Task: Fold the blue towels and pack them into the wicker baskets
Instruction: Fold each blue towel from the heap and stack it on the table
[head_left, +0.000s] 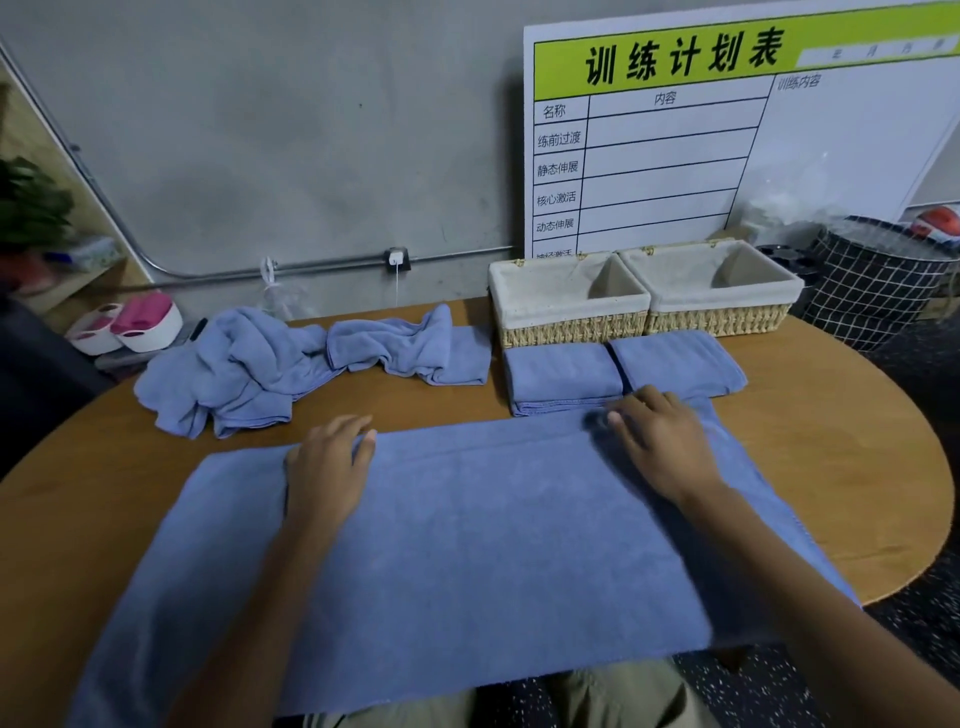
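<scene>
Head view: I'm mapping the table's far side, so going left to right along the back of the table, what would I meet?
Pile of crumpled towels → left folded towel → right folded towel; behind these two, left wicker basket → right wicker basket.

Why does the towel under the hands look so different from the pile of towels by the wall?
The spread towel lies flat and smooth; the pile is crumpled and bunched. The spread towel sits at the near table edge under both hands, hanging over it; the pile lies at the far left, untouched. Both are the same blue cloth, neither in a basket.
</scene>
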